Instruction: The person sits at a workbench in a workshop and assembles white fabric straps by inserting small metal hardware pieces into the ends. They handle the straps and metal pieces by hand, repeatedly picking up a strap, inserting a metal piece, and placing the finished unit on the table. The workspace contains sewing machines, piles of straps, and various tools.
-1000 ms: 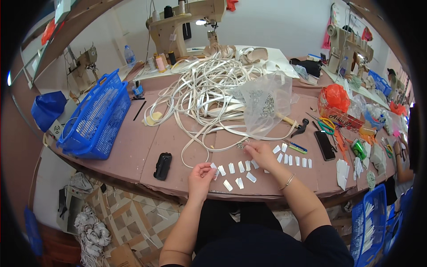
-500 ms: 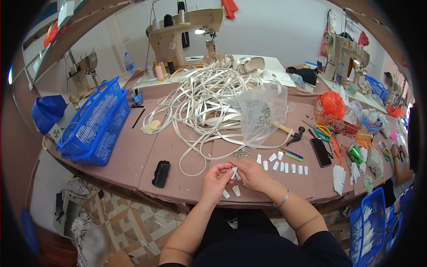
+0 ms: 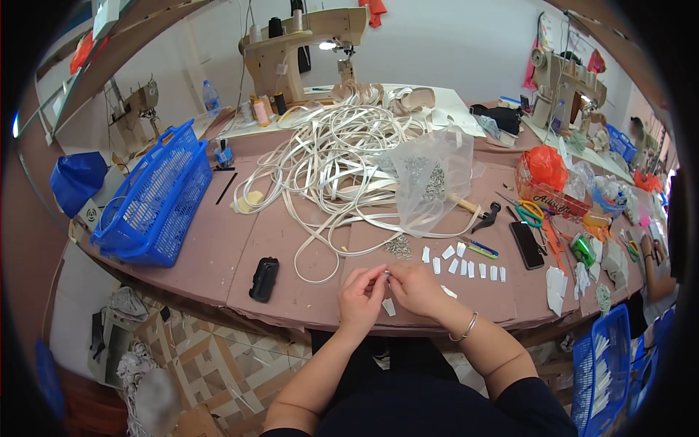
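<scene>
Head view: left hand pinches a small pale piece, mostly hidden, between thumb and forefinger. Right hand curled inward, fingertips meeting the left's at that piece; its own back covers the grip, so cannot tell whether it grips too. Both over the near part of the mauve cloth-covered table. Just beyond: small heap of silvery metal fittings. To the right, flat white oblong tabs in loose rows; one tab apart, near the table edge. Step in hand, by judgement: two-handed fingertip work on the piece. Next move seems to call for a steady left pinch, fine right-finger control
</scene>
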Demonstrator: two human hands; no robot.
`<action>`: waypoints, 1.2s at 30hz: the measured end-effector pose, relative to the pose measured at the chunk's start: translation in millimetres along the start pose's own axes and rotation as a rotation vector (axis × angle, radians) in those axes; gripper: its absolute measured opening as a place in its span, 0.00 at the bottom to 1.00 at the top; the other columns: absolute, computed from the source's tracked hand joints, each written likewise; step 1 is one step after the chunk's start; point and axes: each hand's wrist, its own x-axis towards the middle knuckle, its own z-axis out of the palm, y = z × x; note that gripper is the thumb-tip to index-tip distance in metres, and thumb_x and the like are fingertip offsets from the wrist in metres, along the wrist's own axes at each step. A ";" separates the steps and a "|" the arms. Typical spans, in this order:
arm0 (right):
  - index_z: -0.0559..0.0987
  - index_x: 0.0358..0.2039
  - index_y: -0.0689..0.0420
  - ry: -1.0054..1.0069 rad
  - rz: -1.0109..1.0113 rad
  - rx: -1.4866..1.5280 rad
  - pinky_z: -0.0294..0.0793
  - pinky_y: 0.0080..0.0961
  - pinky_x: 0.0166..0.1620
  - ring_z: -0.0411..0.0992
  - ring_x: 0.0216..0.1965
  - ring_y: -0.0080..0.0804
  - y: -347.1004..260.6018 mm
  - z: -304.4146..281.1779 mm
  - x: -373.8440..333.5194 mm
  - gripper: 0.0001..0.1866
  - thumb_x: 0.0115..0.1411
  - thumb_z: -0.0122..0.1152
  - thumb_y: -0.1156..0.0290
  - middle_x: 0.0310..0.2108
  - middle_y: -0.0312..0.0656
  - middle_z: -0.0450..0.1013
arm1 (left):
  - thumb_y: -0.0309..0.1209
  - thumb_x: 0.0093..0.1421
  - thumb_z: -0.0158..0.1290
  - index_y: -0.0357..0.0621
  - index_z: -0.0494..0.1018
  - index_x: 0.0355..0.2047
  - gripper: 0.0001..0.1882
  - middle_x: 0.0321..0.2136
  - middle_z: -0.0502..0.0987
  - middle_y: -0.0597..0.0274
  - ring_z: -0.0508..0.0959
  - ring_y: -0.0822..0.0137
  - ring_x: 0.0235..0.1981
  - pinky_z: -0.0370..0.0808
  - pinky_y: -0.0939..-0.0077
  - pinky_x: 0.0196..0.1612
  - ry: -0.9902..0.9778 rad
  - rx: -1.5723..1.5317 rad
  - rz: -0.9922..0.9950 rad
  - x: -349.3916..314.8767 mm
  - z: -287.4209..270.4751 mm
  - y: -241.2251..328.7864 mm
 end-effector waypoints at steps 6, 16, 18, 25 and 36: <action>0.74 0.35 0.64 -0.092 0.376 0.658 0.70 0.22 0.30 0.72 0.29 0.27 -17.7 -10.3 4.0 0.10 0.53 0.51 0.74 0.27 0.43 0.73 | 0.18 0.53 0.48 0.33 0.71 0.33 0.06 0.30 0.68 0.62 0.73 0.75 0.27 0.72 0.86 0.31 0.024 -0.154 -0.060 0.3 -2.8 -13.7; 0.74 0.31 0.65 -0.125 0.617 1.116 0.71 0.16 0.30 0.71 0.27 0.23 0.4 -11.0 2.2 0.07 0.51 0.57 0.76 0.26 0.42 0.73 | 0.19 0.54 0.48 0.33 0.71 0.34 0.07 0.30 0.71 0.61 0.74 0.75 0.28 0.72 0.86 0.32 0.001 -0.138 -0.012 -6.9 -5.8 -6.7; 0.74 0.29 0.65 -0.135 0.605 1.093 0.71 0.15 0.29 0.71 0.26 0.22 3.4 -11.6 -0.2 0.06 0.51 0.57 0.76 0.25 0.42 0.73 | 0.18 0.54 0.48 0.32 0.70 0.36 0.08 0.30 0.72 0.60 0.74 0.74 0.29 0.72 0.86 0.33 -0.015 -0.176 -0.055 -8.6 -5.2 -7.0; 0.75 0.25 0.64 -0.013 0.591 0.998 0.70 0.15 0.27 0.70 0.24 0.20 3.1 -11.0 -1.3 0.05 0.50 0.58 0.75 0.24 0.39 0.73 | 0.20 0.53 0.49 0.31 0.67 0.40 0.13 0.33 0.73 0.57 0.73 0.72 0.32 0.71 0.82 0.39 -0.023 -0.506 -0.263 -8.2 -4.5 -8.7; 0.76 0.27 0.57 0.379 -0.170 -0.009 0.70 0.24 0.28 0.70 0.27 0.36 -13.2 -2.8 -9.4 0.09 0.41 0.60 0.80 0.26 0.40 0.70 | 0.20 0.54 0.47 0.33 0.65 0.42 0.14 0.37 0.71 0.57 0.72 0.71 0.36 0.71 0.80 0.40 0.022 -0.651 -0.341 -6.8 -0.5 -15.3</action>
